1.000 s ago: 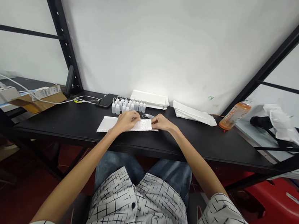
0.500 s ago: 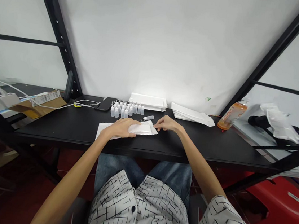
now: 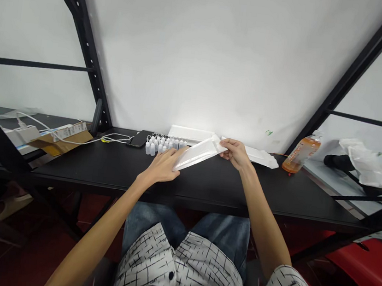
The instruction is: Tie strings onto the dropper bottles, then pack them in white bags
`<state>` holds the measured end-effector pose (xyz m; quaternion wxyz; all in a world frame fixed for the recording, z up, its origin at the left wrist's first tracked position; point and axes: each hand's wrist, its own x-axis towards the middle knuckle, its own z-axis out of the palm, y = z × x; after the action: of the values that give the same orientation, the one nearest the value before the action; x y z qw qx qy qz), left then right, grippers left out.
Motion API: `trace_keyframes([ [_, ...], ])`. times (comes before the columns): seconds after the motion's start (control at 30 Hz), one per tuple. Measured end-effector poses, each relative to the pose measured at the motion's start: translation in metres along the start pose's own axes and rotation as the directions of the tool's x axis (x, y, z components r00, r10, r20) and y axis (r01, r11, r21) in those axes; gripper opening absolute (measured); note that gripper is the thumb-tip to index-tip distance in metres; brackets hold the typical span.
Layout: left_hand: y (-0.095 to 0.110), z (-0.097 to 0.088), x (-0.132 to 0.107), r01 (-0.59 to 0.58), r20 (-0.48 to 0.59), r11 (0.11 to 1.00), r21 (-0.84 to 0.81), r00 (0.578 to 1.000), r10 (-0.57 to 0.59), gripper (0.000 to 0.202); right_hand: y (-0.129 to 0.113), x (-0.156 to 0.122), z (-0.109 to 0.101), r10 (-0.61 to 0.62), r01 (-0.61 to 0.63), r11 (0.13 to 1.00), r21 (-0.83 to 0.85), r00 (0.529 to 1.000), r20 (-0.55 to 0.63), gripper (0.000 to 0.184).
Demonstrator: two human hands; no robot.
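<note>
A long white paper packet [image 3: 198, 153] is held tilted above the black table, its right end higher than its left. My left hand [image 3: 164, 164] grips the lower left end, thumb in front and fingers behind. My right hand [image 3: 235, 153] pinches the upper right corner. Just beyond my left hand stand several small clear squeeze bottles [image 3: 158, 144] with white tops. Behind the packet lies a stack of white packets [image 3: 190, 133], partly hidden. A second white stack [image 3: 262, 158] lies beyond my right hand.
A black phone [image 3: 138, 139] and white cable [image 3: 117, 137] lie left of the bottles. Farther left is an open cardboard box [image 3: 64, 136]. An orange drink bottle [image 3: 301, 153] leans by the right shelf post. The black table [image 3: 104, 165] meets a white wall behind.
The white packet has been lifted off the table and tilted up at the right. Both hands rose with it and now grip its ends; the view has shifted slightly.
</note>
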<state>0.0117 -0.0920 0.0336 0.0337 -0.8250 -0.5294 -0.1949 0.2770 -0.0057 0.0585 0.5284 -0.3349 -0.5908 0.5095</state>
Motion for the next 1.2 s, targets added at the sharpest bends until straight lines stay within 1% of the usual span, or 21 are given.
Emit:
trace_keyframes([
  [0.07, 0.003, -0.003, 0.005, 0.000, -0.064, 1.000, 0.020, 0.998, 0.002, 0.081, -0.003, 0.000, -0.004, -0.040, 0.041, 0.999, 0.011, 0.998, -0.041, 0.032],
  [0.1, 0.004, -0.006, 0.011, -0.003, -0.098, 0.999, 0.038, 0.995, 0.007, 0.077, -0.004, 0.002, -0.006, -0.059, 0.060, 0.998, 0.016, 0.996, -0.068, 0.033],
  [0.17, 0.004, -0.014, 0.034, -0.023, -0.111, 0.996, 0.089, 0.993, 0.033, 0.069, -0.006, 0.009, -0.010, -0.099, 0.103, 0.994, 0.024, 0.987, -0.126, 0.037],
  [0.23, -0.003, -0.023, 0.069, -0.014, -0.092, 0.991, 0.137, 0.995, 0.026, 0.064, -0.006, 0.020, -0.019, -0.135, 0.137, 0.991, -0.006, 0.973, -0.185, 0.040],
  [0.27, -0.009, -0.027, 0.090, 0.007, -0.078, 0.989, 0.150, 0.997, 0.005, 0.063, -0.005, 0.025, -0.026, -0.148, 0.140, 0.989, -0.054, 0.965, -0.215, 0.041],
  [0.33, -0.024, -0.029, 0.130, 0.033, -0.041, 0.984, 0.174, 0.999, -0.026, 0.063, -0.001, 0.034, -0.044, -0.176, 0.104, 0.966, -0.238, 0.936, -0.305, 0.038],
  [0.37, -0.032, -0.027, 0.147, 0.022, -0.008, 0.981, 0.191, 1.000, -0.020, 0.064, 0.003, 0.037, -0.055, -0.201, 0.061, 0.927, -0.371, 0.914, -0.352, 0.034],
  [0.4, -0.040, -0.023, 0.163, 0.013, 0.027, 0.977, 0.211, 0.999, -0.019, 0.063, 0.007, 0.038, -0.067, -0.239, 0.002, 0.853, -0.521, 0.890, -0.388, 0.029],
  [0.43, -0.048, -0.018, 0.175, 0.011, 0.058, 0.973, 0.233, 0.998, -0.026, 0.060, 0.012, 0.037, -0.080, -0.274, -0.076, 0.735, -0.674, 0.876, -0.397, 0.024],
  [0.47, -0.054, -0.011, 0.186, 0.016, 0.080, 0.968, 0.249, 0.996, -0.037, 0.055, 0.017, 0.036, -0.093, -0.295, -0.165, 0.583, -0.796, 0.870, -0.396, 0.022],
  [0.5, -0.059, -0.003, 0.193, 0.032, 0.094, 0.962, 0.270, 0.994, -0.059, 0.051, 0.023, 0.033, -0.106, -0.289, -0.236, 0.434, -0.870, 0.878, -0.382, 0.024],
  [0.53, -0.062, 0.005, 0.199, 0.062, 0.098, 0.955, 0.291, 0.991, -0.094, 0.048, 0.029, 0.029, -0.119, -0.264, -0.254, 0.309, -0.917, 0.903, -0.339, 0.030],
  [0.57, -0.064, 0.012, 0.204, 0.079, 0.098, 0.953, 0.292, 0.989, -0.112, 0.046, 0.034, 0.026, -0.130, -0.229, -0.258, 0.206, -0.944, 0.925, -0.303, 0.037],
  [0.6, -0.064, 0.018, 0.207, 0.090, 0.098, 0.952, 0.293, 0.988, -0.123, 0.044, 0.039, 0.022, -0.140, -0.178, -0.254, 0.133, -0.958, 0.945, -0.275, 0.042],
  [0.7, -0.061, 0.028, 0.215, 0.101, 0.098, 0.951, 0.294, 0.986, -0.135, 0.043, 0.050, 0.015, -0.158, -0.057, -0.210, 0.001, -0.978, 0.976, -0.210, 0.049],
  [0.73, -0.059, 0.028, 0.217, 0.100, 0.104, 0.951, 0.294, 0.985, -0.136, 0.044, 0.052, 0.014, -0.159, -0.043, -0.192, -0.049, -0.980, 0.981, -0.190, 0.050],
  [0.8, -0.055, 0.027, 0.221, 0.089, 0.137, 0.955, 0.283, 0.982, -0.132, 0.050, 0.053, 0.015, -0.157, -0.033, -0.149, -0.207, -0.967, 0.989, -0.145, 0.050],
  [0.87, -0.052, 0.025, 0.223, 0.077, 0.186, 0.961, 0.265, 0.974, -0.129, 0.052, 0.052, 0.020, -0.151, -0.015, -0.115, -0.351, -0.929, 0.993, -0.117, 0.045],
  [0.93, -0.051, 0.025, 0.223, 0.074, 0.219, 0.962, 0.262, 0.966, -0.134, 0.051, 0.050, 0.025, -0.145, 0.014, -0.088, -0.423, -0.902, 0.995, -0.104, 0.038],
  [1.1, -0.054, 0.030, 0.221, 0.088, 0.245, 0.952, 0.294, 0.955, -0.164, 0.065, 0.043, 0.038, -0.140, 0.085, -0.017, -0.466, -0.884, 0.994, -0.065, 0.031],
  [1.2, -0.053, 0.031, 0.221, 0.067, 0.267, 0.950, 0.304, 0.952, -0.152, 0.067, 0.040, 0.042, -0.142, 0.107, 0.006, -0.486, -0.874, 0.993, -0.053, 0.028],
])
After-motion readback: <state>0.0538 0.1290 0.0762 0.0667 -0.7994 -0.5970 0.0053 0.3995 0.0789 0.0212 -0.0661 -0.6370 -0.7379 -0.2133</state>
